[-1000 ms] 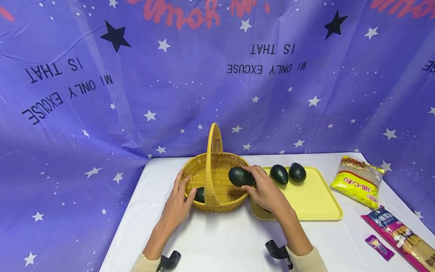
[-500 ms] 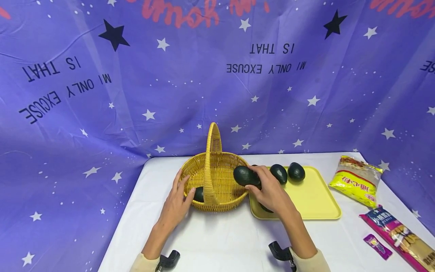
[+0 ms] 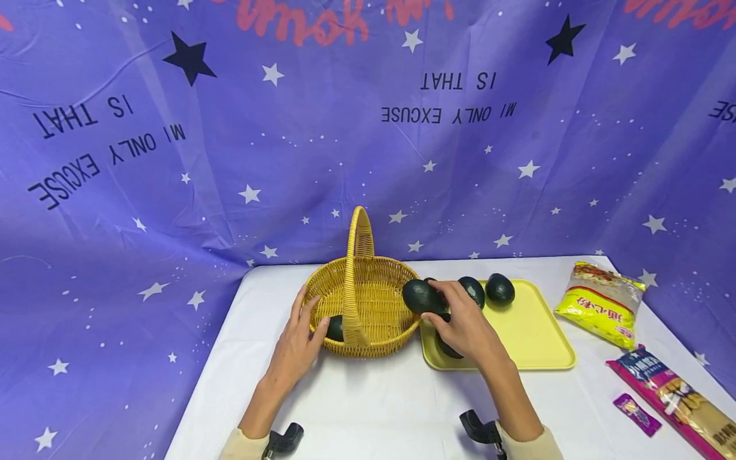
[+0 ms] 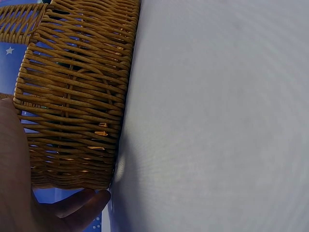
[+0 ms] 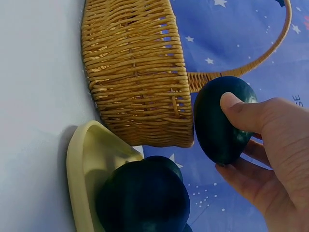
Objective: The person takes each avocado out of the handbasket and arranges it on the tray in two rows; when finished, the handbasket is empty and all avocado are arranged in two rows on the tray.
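A yellow wicker basket [image 3: 379, 350] with a tall arched handle stands on the table, one dark green avocado [image 3: 335, 329] lying inside at its near left. My left hand [image 3: 298, 348] grips the basket's left side, its thumb at the rim, as the left wrist view also shows. Between thumb and fingers my right hand [image 3: 468, 322] holds another avocado [image 3: 423, 296], close over the basket's right rim. In the right wrist view this held avocado [image 5: 219, 123] is level with the rim, beside the handle. Several more avocados [image 3: 500, 289] lie on a yellow tray [image 3: 535, 338], some partly hidden behind my right hand.
Right of the tray lies a yellow food bag [image 3: 602, 306]. Nearer me are a long pink snack packet [image 3: 673, 399] and a small purple sachet [image 3: 636, 414]. A purple star-printed cloth [image 3: 287, 128] hangs behind the white table [image 3: 368, 409].
My right hand has moved right with the avocado, from over the basket's inside to its right rim by the tray. My left hand has stayed at the basket.
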`<state>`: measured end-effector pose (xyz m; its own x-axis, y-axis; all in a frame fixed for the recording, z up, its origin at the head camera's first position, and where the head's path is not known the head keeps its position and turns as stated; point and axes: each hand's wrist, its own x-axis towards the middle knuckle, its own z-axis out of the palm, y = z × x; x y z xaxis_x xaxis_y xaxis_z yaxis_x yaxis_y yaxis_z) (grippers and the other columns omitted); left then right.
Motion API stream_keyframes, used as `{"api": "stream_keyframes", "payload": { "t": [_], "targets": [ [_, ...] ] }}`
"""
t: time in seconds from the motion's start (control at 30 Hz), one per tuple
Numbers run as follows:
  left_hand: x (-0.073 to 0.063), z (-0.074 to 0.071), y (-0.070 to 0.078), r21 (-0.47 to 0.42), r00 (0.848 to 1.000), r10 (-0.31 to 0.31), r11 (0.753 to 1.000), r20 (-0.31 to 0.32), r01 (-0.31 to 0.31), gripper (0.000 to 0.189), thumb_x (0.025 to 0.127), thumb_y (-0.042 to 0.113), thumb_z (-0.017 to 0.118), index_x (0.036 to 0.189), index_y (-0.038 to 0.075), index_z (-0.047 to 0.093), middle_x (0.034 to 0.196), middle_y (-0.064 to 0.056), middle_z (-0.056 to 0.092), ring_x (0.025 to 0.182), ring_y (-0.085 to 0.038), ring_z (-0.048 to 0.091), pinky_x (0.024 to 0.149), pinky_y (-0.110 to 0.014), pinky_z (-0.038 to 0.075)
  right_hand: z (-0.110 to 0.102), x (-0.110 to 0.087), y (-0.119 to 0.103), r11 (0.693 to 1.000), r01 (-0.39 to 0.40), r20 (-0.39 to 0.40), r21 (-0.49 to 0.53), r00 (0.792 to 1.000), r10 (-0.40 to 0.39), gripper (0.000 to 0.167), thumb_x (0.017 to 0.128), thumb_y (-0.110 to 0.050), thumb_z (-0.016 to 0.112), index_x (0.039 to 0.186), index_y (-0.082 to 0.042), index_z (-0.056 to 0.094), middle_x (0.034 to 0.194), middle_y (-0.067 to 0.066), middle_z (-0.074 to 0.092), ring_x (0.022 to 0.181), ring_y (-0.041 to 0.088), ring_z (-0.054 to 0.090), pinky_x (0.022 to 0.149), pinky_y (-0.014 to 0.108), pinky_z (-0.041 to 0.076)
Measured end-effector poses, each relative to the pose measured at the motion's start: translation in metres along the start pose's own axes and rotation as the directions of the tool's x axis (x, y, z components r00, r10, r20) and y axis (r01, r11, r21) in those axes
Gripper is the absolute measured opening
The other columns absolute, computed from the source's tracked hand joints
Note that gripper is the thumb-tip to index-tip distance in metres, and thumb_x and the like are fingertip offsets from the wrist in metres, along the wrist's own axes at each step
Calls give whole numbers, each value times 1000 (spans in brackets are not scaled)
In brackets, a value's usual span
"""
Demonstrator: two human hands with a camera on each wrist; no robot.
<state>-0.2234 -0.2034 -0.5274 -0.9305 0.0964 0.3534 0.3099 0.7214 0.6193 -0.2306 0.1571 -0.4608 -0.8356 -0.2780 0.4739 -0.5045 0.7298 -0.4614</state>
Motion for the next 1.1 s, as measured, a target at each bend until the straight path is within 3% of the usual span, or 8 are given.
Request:
{"api": "stream_keyframes", "payload": {
  "t": [0.27,0.53,0.77,1.1],
  "targets": [
    [1,2,0,3,1000,18,1000,-23,-18,60,114,43,52,163,9,44,180,-12,16,145,-50,49,109,-66,46,-4,-4,4,1000,20,-30,-11,999,-20,66,90,-17,90,146,-2,60,136,18,64,123,36,65,103,54,54],
    [1,1,-1,-2,1000,4,1000,-11,-5,61,114,44,51,164,9,43,181,-6,12,146,-49,48,110,-66,46,-7,-9,10,999,44,-74,-22,996,-46,65,87,-13,92,143,1,62,129,18,66,108,33,68,90,49,58],
    [0,1,-1,-3,1000,-2,1000,-4,2,62,114,45,51,163,8,43,181,-6,12,142,-49,52,107,-66,48,-14,-14,15,999,21,-83,-33,996,-24,66,87,-15,93,144,-1,62,129,15,67,105,28,66,87,46,57],
    [1,2,-1,-7,1000,0,1000,-12,0,61,114,45,50,163,9,43,181,-7,13,141,-49,53,105,-66,49,-21,-22,23,999,-32,-94,-42,995,28,66,88,-15,92,144,1,61,133,19,65,106,30,67,88,47,60]
  ]
}}
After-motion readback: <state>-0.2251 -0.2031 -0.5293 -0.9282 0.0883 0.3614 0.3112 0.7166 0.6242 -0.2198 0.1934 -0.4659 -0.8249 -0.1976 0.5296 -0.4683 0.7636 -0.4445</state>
